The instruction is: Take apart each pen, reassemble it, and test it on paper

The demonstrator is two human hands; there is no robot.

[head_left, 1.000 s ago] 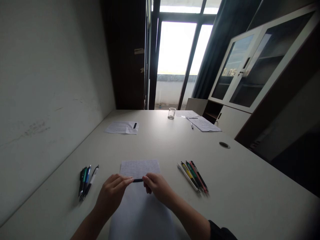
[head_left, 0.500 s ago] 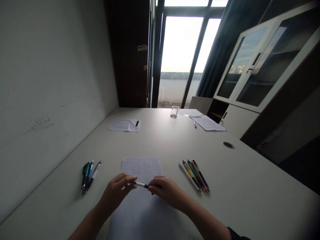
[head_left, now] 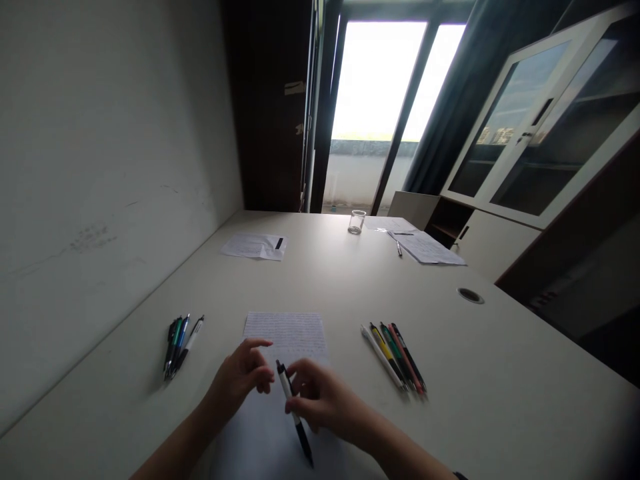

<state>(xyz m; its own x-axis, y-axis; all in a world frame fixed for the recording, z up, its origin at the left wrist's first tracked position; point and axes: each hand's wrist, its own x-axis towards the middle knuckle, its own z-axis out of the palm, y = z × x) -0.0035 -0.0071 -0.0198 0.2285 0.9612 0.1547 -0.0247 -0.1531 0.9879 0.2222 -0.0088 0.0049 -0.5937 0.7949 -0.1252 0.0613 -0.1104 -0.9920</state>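
Observation:
Over a sheet of paper (head_left: 285,330) with handwritten lines at its far end, my right hand (head_left: 325,400) grips a white and black pen (head_left: 296,417) between thumb and fingers. The pen slants, its dark grip end pointing down toward me. To the left, my left hand (head_left: 245,373) is empty, index finger stretched out and the other fingers curled, apart from the pen. Several pens (head_left: 180,347) lie in a bunch left of the paper. On the right side lies another group of pens (head_left: 395,360), white, yellow, green, red and black, side by side.
Farther back on the white table (head_left: 310,280) are a paper with a dark object (head_left: 255,247), a clear glass (head_left: 357,222) and a stack of papers (head_left: 430,248) with a pen (head_left: 399,249) beside it. A round cable hole (head_left: 471,295) sits near the right edge. A wall (head_left: 125,220) borders the left.
My left hand has let go of the pen. My right hand has turned it from level to steeply slanted, one end now toward me. The view has shifted slightly.

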